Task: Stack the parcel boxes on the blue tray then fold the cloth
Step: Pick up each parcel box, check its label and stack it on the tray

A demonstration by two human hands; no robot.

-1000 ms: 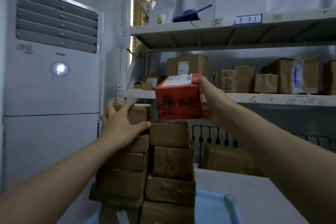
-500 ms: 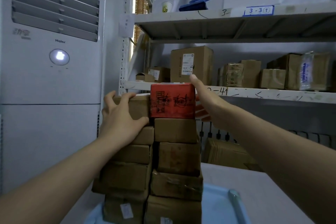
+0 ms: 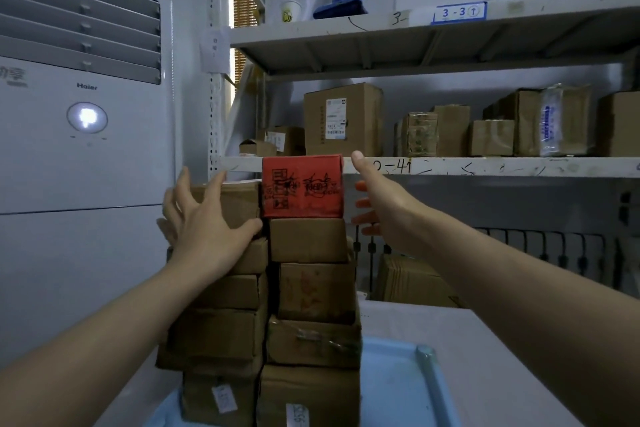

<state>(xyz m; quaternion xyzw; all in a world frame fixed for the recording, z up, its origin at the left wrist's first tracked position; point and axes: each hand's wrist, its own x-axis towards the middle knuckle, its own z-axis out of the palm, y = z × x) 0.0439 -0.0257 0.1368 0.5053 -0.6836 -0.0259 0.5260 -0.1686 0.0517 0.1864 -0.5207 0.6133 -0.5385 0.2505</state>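
Two tall columns of brown parcel boxes (image 3: 311, 291) stand side by side on the blue tray (image 3: 398, 388). A red box (image 3: 302, 186) with black writing tops the right column. My left hand (image 3: 204, 225) lies flat with spread fingers against the top brown box (image 3: 239, 201) of the left column. My right hand (image 3: 384, 204) hovers just right of the red box, fingers straight and apart from it, holding nothing. No cloth is in view.
A white standing air conditioner (image 3: 83, 149) fills the left. Behind the stacks a metal shelf rack (image 3: 450, 166) holds more cardboard boxes. Flattened cartons (image 3: 412, 281) lean below the shelf. The grey table (image 3: 491, 357) extends to the right of the tray.
The red box went down onto the right column and my right hand let go and drew slightly right. My left hand stayed on the left column's top box.
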